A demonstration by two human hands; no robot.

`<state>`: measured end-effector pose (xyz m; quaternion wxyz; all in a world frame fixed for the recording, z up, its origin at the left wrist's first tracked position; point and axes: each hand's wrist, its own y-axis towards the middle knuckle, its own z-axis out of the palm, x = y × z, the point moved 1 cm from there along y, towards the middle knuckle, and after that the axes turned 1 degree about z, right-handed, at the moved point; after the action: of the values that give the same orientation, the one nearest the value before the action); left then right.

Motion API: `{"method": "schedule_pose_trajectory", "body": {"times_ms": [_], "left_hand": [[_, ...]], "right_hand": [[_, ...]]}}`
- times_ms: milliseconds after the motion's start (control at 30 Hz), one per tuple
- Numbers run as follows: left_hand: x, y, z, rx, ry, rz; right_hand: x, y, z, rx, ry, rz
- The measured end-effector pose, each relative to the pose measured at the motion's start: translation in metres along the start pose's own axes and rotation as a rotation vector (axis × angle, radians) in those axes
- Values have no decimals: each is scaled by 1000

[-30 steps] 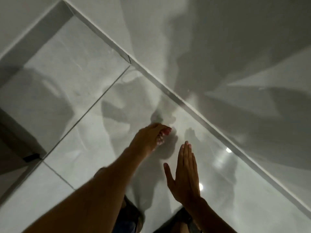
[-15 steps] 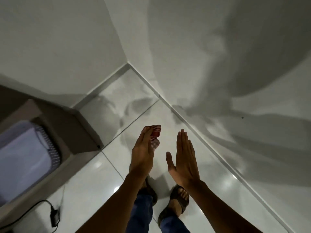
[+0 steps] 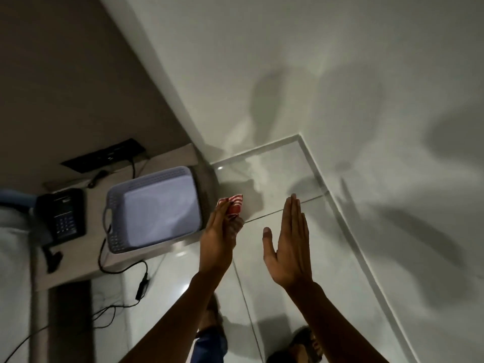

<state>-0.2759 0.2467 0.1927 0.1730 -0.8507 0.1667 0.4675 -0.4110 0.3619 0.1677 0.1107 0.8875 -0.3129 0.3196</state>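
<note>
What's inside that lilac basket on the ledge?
In the lilac basket only a pale bottom shows, blurred; nothing visible lies in it. The left hand, holding a red-striped item beside it, covers none of the inside.

Left hand (image 3: 217, 242) raised, back turned to camera; red-and-white striped piece (image 3: 234, 205) pinched at fingertips, kind not made out. Right hand (image 3: 290, 244) held just beside it, apart, fingers straight and pressed together, thumb spread, nothing held. Lavender perforated basket (image 3: 114, 239) seen left of left hand, set on pale ledge (image 3: 78, 268). Dark telephone (image 3: 61, 214) placed on same ledge, left of basket. Black cable with adapter (image 3: 142, 284) hung from ledge over glossy tiled floor (image 3: 288, 305). White wall (image 3: 288, 61) shadowed beyond hands. Sandalled foot (image 3: 303, 344) seen at lower edge.
</note>
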Motion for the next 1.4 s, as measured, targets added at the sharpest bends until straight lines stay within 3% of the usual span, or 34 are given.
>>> {"method": "schedule_pose_trajectory", "body": {"times_ms": [67, 400, 567, 700, 800, 933, 1100, 1400], "left_hand": [[24, 11, -31, -43, -34, -38], [170, 61, -184, -163, 236, -109], [229, 81, -225, -210, 230, -197], [278, 99, -233, -175, 247, -267], [310, 117, -227, 5, 350, -192], [350, 132, -216, 213, 503, -65], [378, 132, -212, 237, 505, -53], [389, 135, -207, 275, 575, -99]], "right_hand": [[25, 11, 27, 30, -14, -30], [141, 42, 199, 287, -34, -125], [165, 63, 265, 260, -101, -253], [169, 81, 313, 250, -185, -297], [155, 95, 341, 236, -225, -323], [138, 106, 371, 361, -321, -333], [122, 107, 393, 437, -454, -305], [113, 105, 401, 410, -475, -331]]}}
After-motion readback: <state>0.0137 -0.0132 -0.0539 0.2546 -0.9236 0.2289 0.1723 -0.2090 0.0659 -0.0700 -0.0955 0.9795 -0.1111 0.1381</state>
